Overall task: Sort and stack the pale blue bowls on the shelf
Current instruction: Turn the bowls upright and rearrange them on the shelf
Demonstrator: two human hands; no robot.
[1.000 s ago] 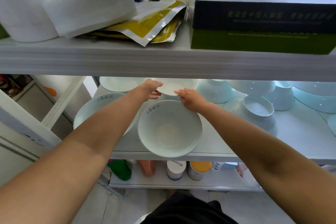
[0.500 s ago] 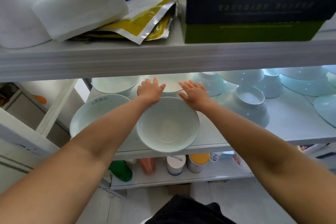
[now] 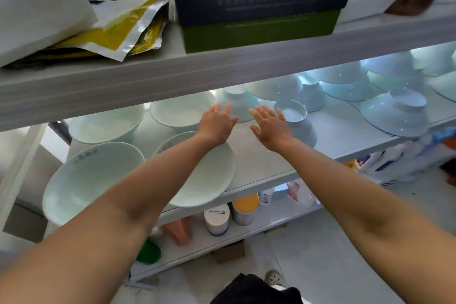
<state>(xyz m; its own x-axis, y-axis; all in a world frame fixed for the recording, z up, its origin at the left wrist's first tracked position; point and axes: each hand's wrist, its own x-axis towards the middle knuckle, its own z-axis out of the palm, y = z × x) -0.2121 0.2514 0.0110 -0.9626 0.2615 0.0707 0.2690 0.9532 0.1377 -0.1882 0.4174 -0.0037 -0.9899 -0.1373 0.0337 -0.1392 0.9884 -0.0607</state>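
Pale blue bowls cover the middle shelf (image 3: 266, 165). Upright ones sit at the left: a front-left bowl (image 3: 86, 177), a front-centre bowl (image 3: 212, 175) partly under my left forearm, and two behind, one bowl (image 3: 106, 123) at the back left and another bowl (image 3: 180, 112) next to it. Upside-down bowls (image 3: 394, 116) fill the right, with one small inverted bowl (image 3: 299, 123) just right of my right hand. My left hand (image 3: 217, 122) and right hand (image 3: 270, 126) hover flat with fingers spread, empty, over the shelf between the groups.
The upper shelf edge (image 3: 222, 69) hangs low over the bowls and carries a dark box (image 3: 259, 5), foil pouches (image 3: 123, 32) and a white pack (image 3: 37, 7). Jars and bottles (image 3: 217, 219) stand on the lower shelf. The front-centre bowl overhangs the shelf's front edge.
Both hands have lifted off the rim of the front-centre bowl and shifted right with fingers spread. The view has swung right, revealing more upside-down bowls.
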